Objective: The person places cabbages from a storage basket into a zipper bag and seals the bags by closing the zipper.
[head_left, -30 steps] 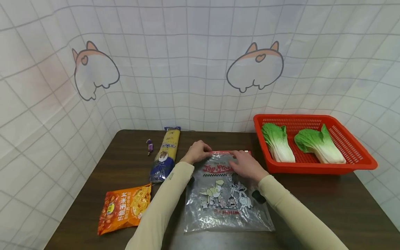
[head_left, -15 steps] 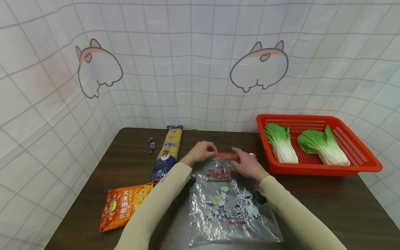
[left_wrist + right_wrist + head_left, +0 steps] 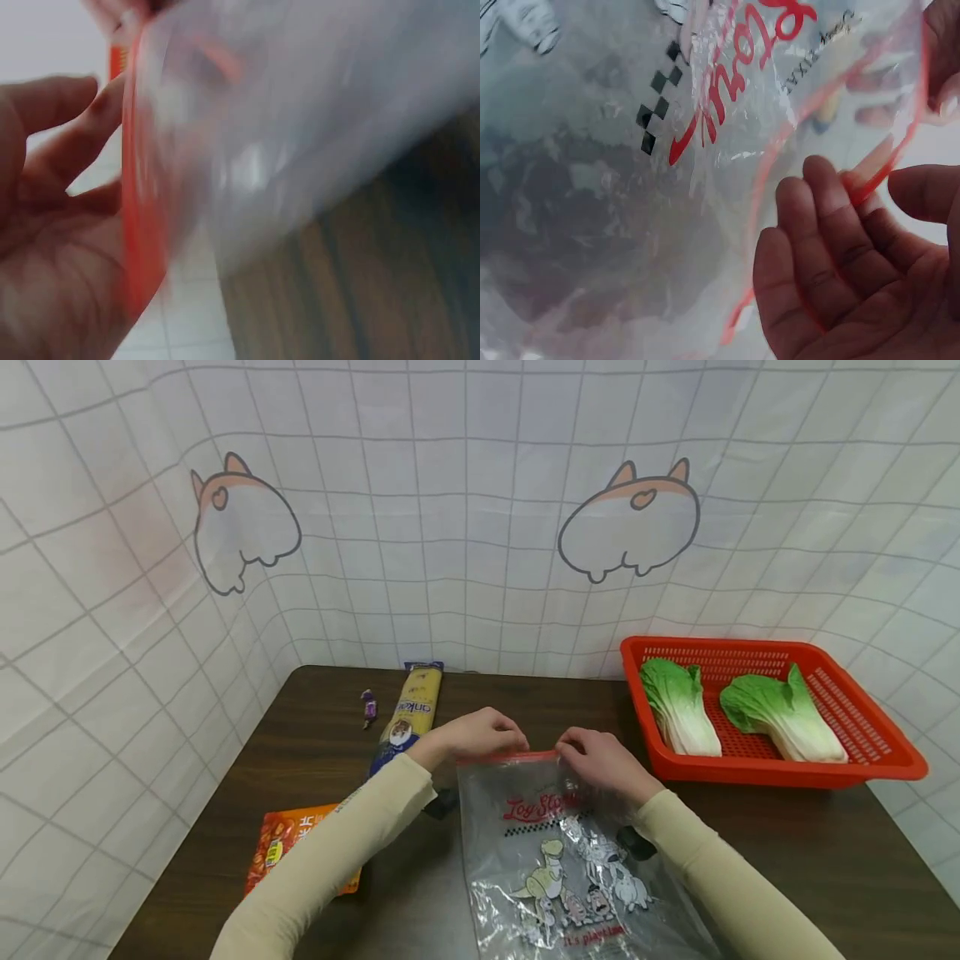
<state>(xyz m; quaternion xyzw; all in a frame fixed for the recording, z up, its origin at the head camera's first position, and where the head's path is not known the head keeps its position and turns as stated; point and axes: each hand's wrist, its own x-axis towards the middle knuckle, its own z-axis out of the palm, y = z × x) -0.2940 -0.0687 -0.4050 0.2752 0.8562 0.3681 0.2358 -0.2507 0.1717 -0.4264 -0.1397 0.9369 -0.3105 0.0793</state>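
A clear zip bag (image 3: 555,827) with a red top edge and cartoon print hangs from both hands, its upper part raised off the table. My left hand (image 3: 480,733) holds the red edge near its middle; in the left wrist view the bag's red strip (image 3: 142,187) runs across its fingers, blurred. My right hand (image 3: 603,764) grips the same edge further right. In the right wrist view two red edges stand apart, so the bag's mouth gapes, with the right hand's fingers (image 3: 829,225) curled at one edge.
A red basket (image 3: 765,770) with two bok choy (image 3: 678,710) stands at the right. Left of the hands lie a yellow-and-blue pasta pack (image 3: 415,702), a small purple-wrapped candy (image 3: 369,708) and an orange snack bag (image 3: 288,835), partly behind the left sleeve.
Both hands have come nearer and lifted the bag's top edge from the table. The bag has shifted toward the person, its lower end now out of the head view.
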